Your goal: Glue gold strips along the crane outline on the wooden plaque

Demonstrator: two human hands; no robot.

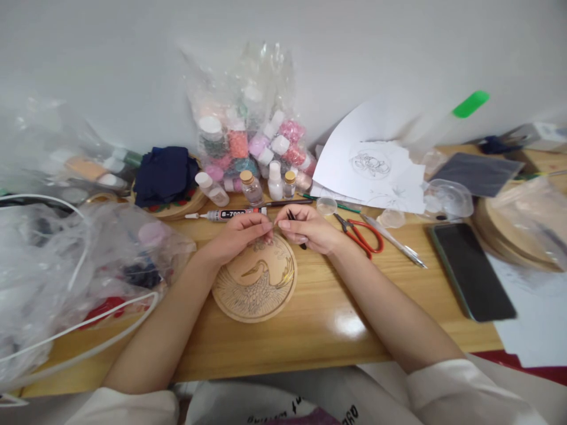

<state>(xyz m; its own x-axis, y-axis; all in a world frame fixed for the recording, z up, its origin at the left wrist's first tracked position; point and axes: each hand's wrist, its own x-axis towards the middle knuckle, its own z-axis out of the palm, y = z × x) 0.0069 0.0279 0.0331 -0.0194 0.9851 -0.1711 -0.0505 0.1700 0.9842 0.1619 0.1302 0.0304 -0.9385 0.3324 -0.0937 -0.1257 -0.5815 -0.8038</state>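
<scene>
Above the far part of a round wooden board (254, 292), my two hands meet with their fingertips pinched close together. My left hand (245, 233) is closed, and whatever sits between its thumb and finger is too small to make out. In my right hand (308, 227) a pair of black tweezers (303, 245) is tucked, partly hidden by the fingers; its thumb and forefinger also pinch. The board lies flat and bears a line drawing of a crane, with gold-coloured lines along the neck and right wing. Just behind my left hand lies a B-7000 glue tube (228, 213).
Red-handled pliers (361, 236), a white pen (396, 243) and a phone (472, 271) lie to the right. Small bottles (251, 188) and a bag of coloured jars (248, 141) stand behind. Plastic bags (39, 265) and a white cable (119, 339) crowd the left. Paper drawings (367, 171) lean at the wall.
</scene>
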